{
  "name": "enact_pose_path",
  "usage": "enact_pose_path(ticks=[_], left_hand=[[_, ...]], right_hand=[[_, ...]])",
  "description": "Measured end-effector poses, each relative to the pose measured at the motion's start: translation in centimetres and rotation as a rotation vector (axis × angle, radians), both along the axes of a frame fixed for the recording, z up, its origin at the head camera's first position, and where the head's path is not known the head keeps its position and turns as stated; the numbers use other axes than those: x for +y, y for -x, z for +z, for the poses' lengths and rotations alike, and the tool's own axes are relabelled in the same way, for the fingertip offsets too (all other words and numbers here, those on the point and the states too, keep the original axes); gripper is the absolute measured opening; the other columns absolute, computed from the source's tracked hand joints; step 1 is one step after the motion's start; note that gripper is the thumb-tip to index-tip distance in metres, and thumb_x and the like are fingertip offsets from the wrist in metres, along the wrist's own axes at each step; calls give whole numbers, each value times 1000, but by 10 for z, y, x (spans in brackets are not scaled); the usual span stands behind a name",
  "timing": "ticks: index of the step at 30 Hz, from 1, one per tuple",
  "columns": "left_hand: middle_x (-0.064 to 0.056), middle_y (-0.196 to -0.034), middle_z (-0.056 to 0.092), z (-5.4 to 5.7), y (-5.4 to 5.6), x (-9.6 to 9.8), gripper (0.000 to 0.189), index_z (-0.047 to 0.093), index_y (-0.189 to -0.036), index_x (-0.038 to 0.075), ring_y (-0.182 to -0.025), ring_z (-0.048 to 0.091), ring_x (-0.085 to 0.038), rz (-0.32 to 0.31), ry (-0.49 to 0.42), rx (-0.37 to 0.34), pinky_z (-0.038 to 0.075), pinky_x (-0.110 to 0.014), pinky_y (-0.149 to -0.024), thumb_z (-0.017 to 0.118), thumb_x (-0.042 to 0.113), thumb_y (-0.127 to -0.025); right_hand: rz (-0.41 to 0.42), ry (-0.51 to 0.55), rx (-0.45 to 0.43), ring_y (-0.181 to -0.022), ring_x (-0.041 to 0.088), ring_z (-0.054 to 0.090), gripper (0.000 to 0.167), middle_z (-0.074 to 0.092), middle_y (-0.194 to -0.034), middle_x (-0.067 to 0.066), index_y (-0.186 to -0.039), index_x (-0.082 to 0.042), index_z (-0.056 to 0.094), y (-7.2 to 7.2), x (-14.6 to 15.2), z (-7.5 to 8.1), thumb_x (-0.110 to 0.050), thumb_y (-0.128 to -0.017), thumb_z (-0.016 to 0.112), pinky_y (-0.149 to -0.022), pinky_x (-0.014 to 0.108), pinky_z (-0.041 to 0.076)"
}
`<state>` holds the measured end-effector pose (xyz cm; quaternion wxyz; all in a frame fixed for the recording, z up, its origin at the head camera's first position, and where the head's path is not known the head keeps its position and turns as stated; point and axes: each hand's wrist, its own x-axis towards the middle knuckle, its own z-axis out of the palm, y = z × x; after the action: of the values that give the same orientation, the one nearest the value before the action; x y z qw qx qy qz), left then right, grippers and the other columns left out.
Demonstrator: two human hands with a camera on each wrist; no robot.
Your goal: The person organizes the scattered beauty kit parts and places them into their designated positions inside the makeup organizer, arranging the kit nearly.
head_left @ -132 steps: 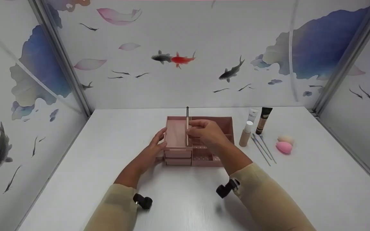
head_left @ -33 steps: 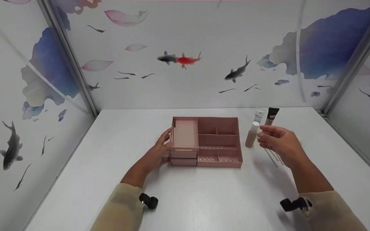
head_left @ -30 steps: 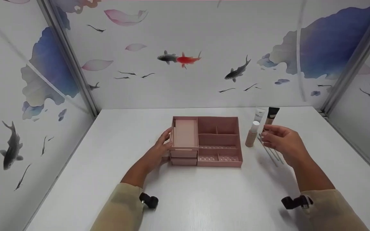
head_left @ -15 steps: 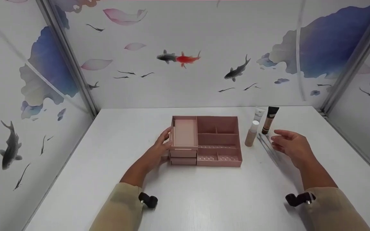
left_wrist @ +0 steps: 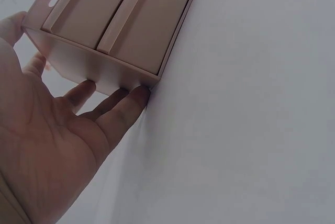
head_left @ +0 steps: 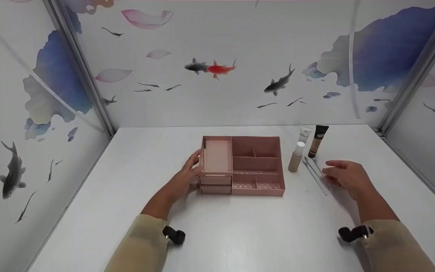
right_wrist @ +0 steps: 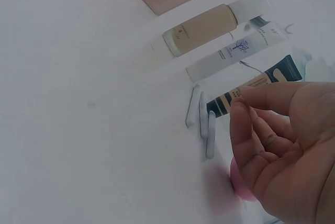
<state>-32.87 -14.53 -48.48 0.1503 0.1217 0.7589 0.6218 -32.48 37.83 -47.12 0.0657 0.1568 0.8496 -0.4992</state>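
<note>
A pink makeup organizer with a top tray, two drawers and open compartments stands mid-table. My left hand rests fingertips against its left side wall; in the left wrist view the fingers touch that wall below the drawers. A slim dark-tipped stick lies along the tray's left edge. To the right, my right hand hovers with fingers loosely bent, thumb and index tips close together, nothing visible between them. Three slim pale sticks, like makeup brushes, lie beside it. A pink sponge is partly hidden behind that hand.
A foundation bottle with a white cap stands right of the organizer. Behind it are a white tube and a black-and-tan tube. Printed panels enclose the white table at the back and sides.
Earlier my right hand held a dark-tipped stick upright over the tray; that stick now lies there. My right hand has moved right past the bottle and drawn away from it. The left hand stays put.
</note>
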Motion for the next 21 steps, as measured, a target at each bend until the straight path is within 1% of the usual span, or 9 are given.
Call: enact_pose_path(ticks=[4, 11, 13, 16, 19, 21], left_hand=[[3, -181, 9, 1, -1, 1, 60, 19, -162, 64, -164, 30, -38, -4, -1, -1, 33, -69, -126, 49, 58, -109], [3, -181, 10, 0, -2, 1, 58, 21, -159, 67, -164, 28, -39, 6, 20, 7, 30, -70, -127, 49, 60, -108], [2, -181, 10, -1, -2, 1, 59, 20, -160, 66, -164, 29, -39, 3, 14, 5, 30, -70, -127, 48, 60, -109], [1, -181, 8, 0, -2, 1, 59, 20, -161, 65, -163, 30, -38, -6, -5, -7, 31, -69, -127, 48, 59, -110], [-1, -181, 7, 1, -3, 0, 59, 19, -162, 63, -164, 29, -38, -13, -25, -15, 32, -69, -127, 48, 58, -110], [-1, -181, 6, 2, -3, 0, 59, 19, -162, 63, -164, 28, -39, -14, -23, -13, 32, -68, -126, 48, 58, -110]], right_hand=[[3, -51, -4, -98, 9, 71, 63, 71, -134, 8, -157, -11, 54, 0, 5, -4, -39, -103, 71, -81, 21, 60], [-6, -90, 17, -97, 10, 71, 63, 73, -130, 8, -156, -10, 55, -2, 11, -10, -39, -103, 70, -78, 20, 58], [-6, -106, 19, -98, 11, 70, 63, 73, -132, 10, -156, -11, 55, -2, 11, -10, -40, -103, 69, -79, 20, 57], [18, -132, 32, -98, 9, 70, 63, 72, -136, 13, -157, -10, 55, -3, 12, -12, -41, -103, 68, -79, 19, 56], [44, -157, 55, -97, 7, 71, 64, 68, -143, 18, -156, -8, 55, -3, 11, -13, -41, -104, 66, -79, 17, 55], [49, -161, 64, -97, 6, 72, 64, 67, -145, 20, -156, -7, 54, -3, 10, -14, -41, -104, 66, -79, 16, 55]])
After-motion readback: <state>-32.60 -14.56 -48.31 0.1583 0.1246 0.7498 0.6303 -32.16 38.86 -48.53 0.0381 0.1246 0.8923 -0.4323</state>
